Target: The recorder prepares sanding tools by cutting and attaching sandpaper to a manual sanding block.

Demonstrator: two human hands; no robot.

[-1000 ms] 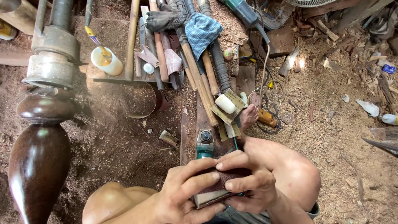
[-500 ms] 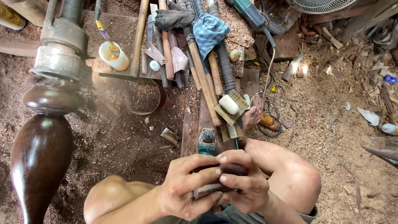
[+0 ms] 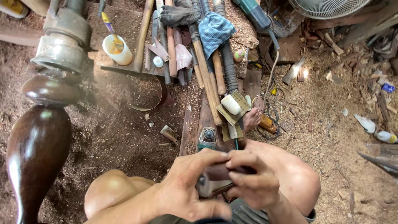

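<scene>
Since the earlier frame my view has tipped a little; the turned wood piece sits lower at left, and both hands have closed tighter round the small dark block w/ the right fingers now folded further over its top.

Left hand lower centre: fingers curled, thumb laid along the block's upper edge, palm cupping it from the left; right hand just beside it, fingers pressed together and bent down over the block's right end, pinching it. I judge the two-sided grip is there to keep a small piece steady close to the body, above the knees. So the block lies between both hands, touching each, mostly hidden; only a dark strip and a paler underside show.

Just above the hands, centre frame: a teal power tool standing on a plank, near but apart. Further up: a white block on sandpaper, then a row of long wooden handles w/ a blue checked cloth on top, laid within reach I'd guess. Upper left: white cup w/ brush; lathe head beside it. Upper right: fan; sawdust floor all round.
</scene>
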